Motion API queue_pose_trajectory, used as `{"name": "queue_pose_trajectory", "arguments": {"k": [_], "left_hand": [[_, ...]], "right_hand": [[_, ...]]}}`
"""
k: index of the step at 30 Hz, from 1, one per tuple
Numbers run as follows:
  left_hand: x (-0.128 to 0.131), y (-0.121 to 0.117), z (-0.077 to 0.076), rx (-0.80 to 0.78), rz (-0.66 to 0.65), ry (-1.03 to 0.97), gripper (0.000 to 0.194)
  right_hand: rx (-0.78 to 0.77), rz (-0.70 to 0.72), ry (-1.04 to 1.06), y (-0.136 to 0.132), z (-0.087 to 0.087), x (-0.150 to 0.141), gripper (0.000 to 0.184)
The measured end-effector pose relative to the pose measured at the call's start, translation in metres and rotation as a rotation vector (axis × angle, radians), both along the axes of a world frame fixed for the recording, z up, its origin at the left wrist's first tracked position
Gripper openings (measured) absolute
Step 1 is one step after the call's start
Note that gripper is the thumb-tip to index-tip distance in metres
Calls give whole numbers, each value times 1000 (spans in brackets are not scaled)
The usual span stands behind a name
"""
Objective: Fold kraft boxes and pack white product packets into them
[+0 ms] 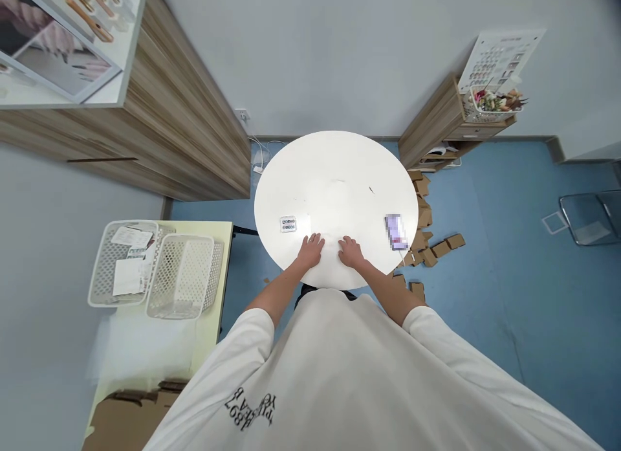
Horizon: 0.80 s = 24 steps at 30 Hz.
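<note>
Both hands rest on the near part of a white oval table (334, 160). My left hand (310, 249) lies on the tabletop with its fingers apart and holds nothing. My right hand (350, 251) is a short way to the right, also palm down, its fingers spread and slightly bent, with nothing in them. A small clear case (288, 224) with several round dark pieces lies beyond my left hand, to its left. Over by the right edge is a purple rectangular object (396, 232), pixelated, with a white cable by it.
White plastic baskets (180, 276), one holding papers, stand on a pale side table (213, 234) at left. Several cardboard boxes (441, 248) lie on the floor at right. Wooden cabinets (194, 101) flank the wall. A metal-framed chair (589, 218) is far right.
</note>
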<state>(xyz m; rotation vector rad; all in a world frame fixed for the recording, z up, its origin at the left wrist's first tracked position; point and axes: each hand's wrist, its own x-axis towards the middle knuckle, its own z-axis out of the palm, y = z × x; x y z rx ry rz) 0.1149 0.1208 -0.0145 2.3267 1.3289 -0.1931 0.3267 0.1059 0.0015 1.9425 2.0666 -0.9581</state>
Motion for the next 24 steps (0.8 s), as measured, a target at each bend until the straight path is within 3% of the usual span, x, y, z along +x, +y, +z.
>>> {"name": "queue_pose_trajectory", "arguments": {"k": [5,11,14,18,24], "left_hand": [[-16,5,4,28,16,-14,60],[-64,33,13,132,239,-41,61],[-90,48,13,153,290,-34,60],[-111,63,10,113,278,1,58],[-120,76,0,84,235,10,59]], "right_hand": [[14,17,-18,4,2,-4,49],[37,-2,-1,14,8,-18,50],[24,-5,-12,17,12,-26,52],[-21,40,-85,19,13,-35,51],[1,58,-147,17,10,-41,50]]}}
